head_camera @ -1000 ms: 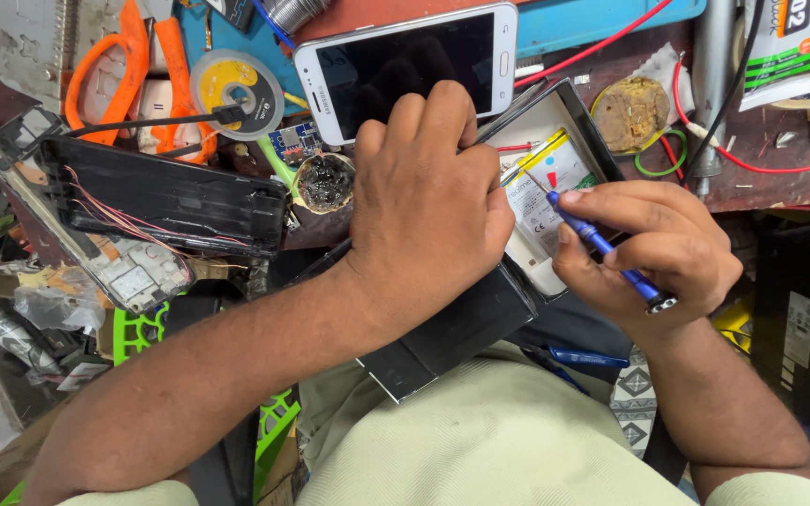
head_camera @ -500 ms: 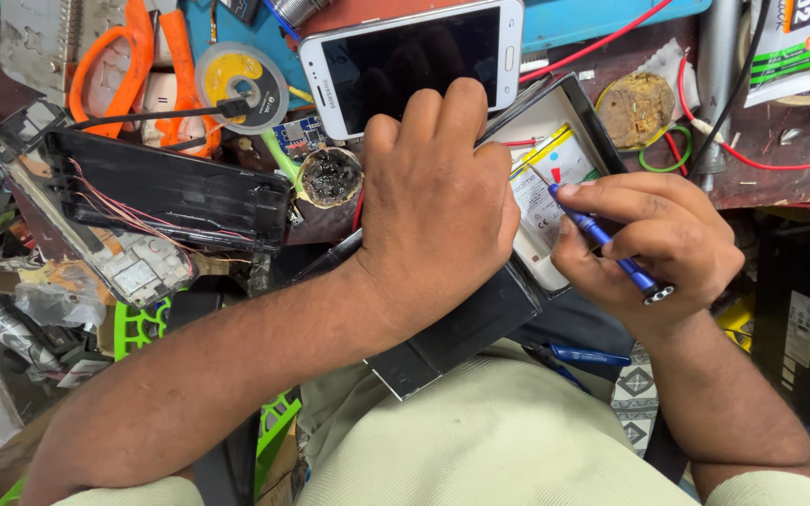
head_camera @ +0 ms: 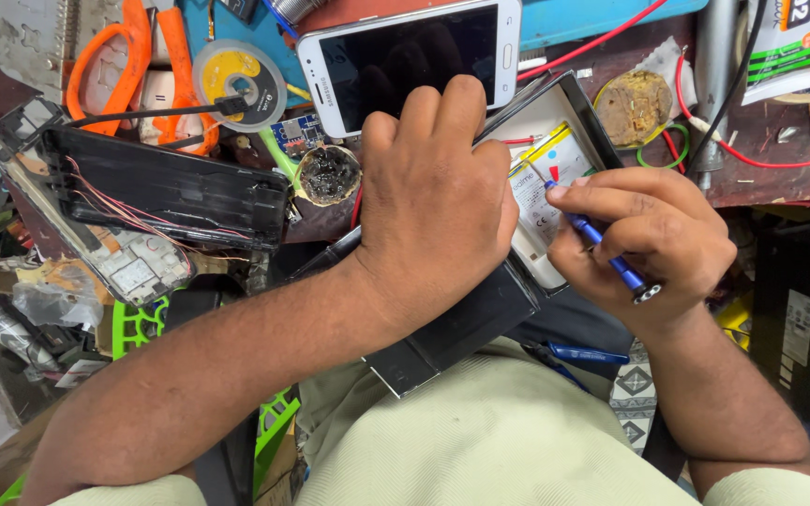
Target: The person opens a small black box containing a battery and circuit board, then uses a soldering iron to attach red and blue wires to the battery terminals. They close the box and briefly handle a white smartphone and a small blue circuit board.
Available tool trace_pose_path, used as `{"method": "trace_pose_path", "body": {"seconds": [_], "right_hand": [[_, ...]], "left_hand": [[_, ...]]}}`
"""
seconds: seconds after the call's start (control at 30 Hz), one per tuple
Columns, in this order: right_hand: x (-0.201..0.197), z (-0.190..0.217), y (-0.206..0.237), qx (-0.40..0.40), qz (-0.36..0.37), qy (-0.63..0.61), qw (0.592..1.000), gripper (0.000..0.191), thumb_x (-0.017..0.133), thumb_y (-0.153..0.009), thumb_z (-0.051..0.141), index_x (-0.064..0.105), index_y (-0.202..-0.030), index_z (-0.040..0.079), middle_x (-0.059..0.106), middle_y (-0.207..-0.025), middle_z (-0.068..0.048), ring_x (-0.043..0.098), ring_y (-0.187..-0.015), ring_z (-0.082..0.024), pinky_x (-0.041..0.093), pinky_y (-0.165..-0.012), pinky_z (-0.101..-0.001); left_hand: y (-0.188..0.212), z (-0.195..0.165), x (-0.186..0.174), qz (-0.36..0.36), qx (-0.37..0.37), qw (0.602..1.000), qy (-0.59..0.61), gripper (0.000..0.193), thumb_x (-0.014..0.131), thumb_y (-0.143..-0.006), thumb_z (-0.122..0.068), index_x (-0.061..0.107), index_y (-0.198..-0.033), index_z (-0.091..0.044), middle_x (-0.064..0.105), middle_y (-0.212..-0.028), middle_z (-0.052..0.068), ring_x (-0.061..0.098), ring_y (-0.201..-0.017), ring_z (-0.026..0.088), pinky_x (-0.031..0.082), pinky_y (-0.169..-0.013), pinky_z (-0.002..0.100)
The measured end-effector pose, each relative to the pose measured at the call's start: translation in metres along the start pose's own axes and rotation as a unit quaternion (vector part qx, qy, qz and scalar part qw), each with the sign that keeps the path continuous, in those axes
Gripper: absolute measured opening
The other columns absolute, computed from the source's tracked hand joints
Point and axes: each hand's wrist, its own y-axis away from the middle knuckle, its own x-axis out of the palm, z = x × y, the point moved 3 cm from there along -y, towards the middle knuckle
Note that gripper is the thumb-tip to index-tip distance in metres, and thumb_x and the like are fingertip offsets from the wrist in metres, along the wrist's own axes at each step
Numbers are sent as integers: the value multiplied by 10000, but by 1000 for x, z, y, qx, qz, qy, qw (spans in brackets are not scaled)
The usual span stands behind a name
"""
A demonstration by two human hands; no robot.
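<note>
Left hand [head_camera: 438,201] stays pressed flat on the opened phone [head_camera: 480,309], near centre. Right hand [head_camera: 644,248] pinches a blue screwdriver [head_camera: 602,248], tip still at the white battery [head_camera: 550,183]; grip barely shifted, work continues.

Almost nothing different. Left hand [head_camera: 438,201] slid a tiny bit toward 12 o'clock over the open phone [head_camera: 555,169]. Blue screwdriver [head_camera: 602,251] in the right hand [head_camera: 649,248] tipped slightly, handle end swung a little toward 3 o'clock.
</note>
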Motion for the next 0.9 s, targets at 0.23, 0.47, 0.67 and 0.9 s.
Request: {"method": "trace_pose_path", "body": {"seconds": [0.23, 0.47, 0.67, 0.9], "right_hand": [[-1, 2, -3, 2, -19, 6, 1000, 422, 791, -797, -111, 411, -847, 65, 741, -988, -156, 728, -884, -307, 596, -784, -385], [-1, 1, 2, 0, -1, -1, 1000, 416, 788, -784, -109, 426, -845, 87, 744, -989, -173, 727, -896, -322, 588, -789, -379], [-16, -24, 37, 45, -110, -38, 992, 493, 805, -958, -39, 352, -1108, 88, 728, -1073, -153, 735, -955, -279, 582, -850, -328], [-35, -65, 55, 141, -153, 4, 978, 531, 723, -1184, -96, 270, -1445, -4, 462, -1308, -141, 632, -1040, -198, 542, -954, -264]], "left_hand": [[0, 1, 0, 1, 4, 1000, -4, 158, 796, -768, -183, 692, -760, -64, 500, -1032, 89, 494, -996, 265, 341, -792, 457], [1, -1, 0, -3, 3, 1000, -3, 158, 794, -754, -185, 687, -757, -69, 504, -1035, 85, 496, -999, 267, 338, -792, 457], [1, 0, -2, -15, 5, 1000, 2, 153, 793, -759, -183, 684, -758, -76, 513, -1028, 80, 496, -999, 274, 334, -787, 463], [0, -1, 0, -29, 1, 999, 26, 126, 778, -784, -154, 677, -771, -80, 519, -1024, 69, 501, -974, 267, 333, -794, 453]]}}
